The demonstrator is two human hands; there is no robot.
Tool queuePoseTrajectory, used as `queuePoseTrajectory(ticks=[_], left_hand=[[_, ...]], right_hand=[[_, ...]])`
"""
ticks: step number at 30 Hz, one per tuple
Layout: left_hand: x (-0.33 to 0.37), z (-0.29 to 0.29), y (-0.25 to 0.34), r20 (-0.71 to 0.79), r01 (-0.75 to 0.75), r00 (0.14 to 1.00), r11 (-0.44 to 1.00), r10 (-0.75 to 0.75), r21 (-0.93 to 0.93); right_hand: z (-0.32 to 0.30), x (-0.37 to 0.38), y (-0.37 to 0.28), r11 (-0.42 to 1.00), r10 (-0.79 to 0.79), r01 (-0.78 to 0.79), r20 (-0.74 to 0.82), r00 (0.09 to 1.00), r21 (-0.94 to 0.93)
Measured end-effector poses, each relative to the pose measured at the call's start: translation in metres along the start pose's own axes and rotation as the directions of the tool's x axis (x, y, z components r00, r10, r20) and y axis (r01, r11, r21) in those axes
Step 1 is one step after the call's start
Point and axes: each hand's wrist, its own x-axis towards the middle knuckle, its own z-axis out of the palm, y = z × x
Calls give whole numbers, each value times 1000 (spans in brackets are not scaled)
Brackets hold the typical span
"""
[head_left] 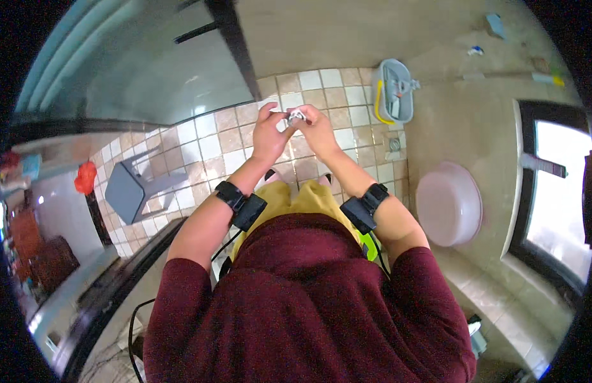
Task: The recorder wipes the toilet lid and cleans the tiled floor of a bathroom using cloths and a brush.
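Both of my hands meet in front of me at about waist height, above the tiled floor. Between the fingertips is a small white-and-grey thing [296, 117] with a looped or crumpled outline; its kind is too small to make out. My right hand [318, 132] pinches it from the right with thumb and fingers. From the left, my left hand [268, 135] has its thumb and a fingertip at the same thing, while its index finger is bent up and apart. Each forearm wears a black strap [229, 195] with a dark box on it.
A grey bucket [406, 113] with a yellow handle stands by the far wall. A pale pink basin [444, 204] leans at the right wall. On the left are a grey stool [125, 190] and a glass door [168, 70]. A dark-framed window [524, 185] is at the right.
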Motion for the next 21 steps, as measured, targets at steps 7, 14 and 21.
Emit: queuePoseTrajectory(ticks=[7, 14, 21], left_hand=[[-14, -42, -38, -189, 13, 982, 1000, -12, 4], [-43, -82, -62, -227, 157, 961, 987, -159, -25], [-62, -117, -90, -299, 209, 931, 977, -211, -38]], right_hand=[[52, 14, -2, 982, -131, 126, 30, 991, 140], [96, 36, -15, 984, -64, 123, 393, 917, -129], [156, 64, -29, 958, 275, -174, 562, 780, -227]])
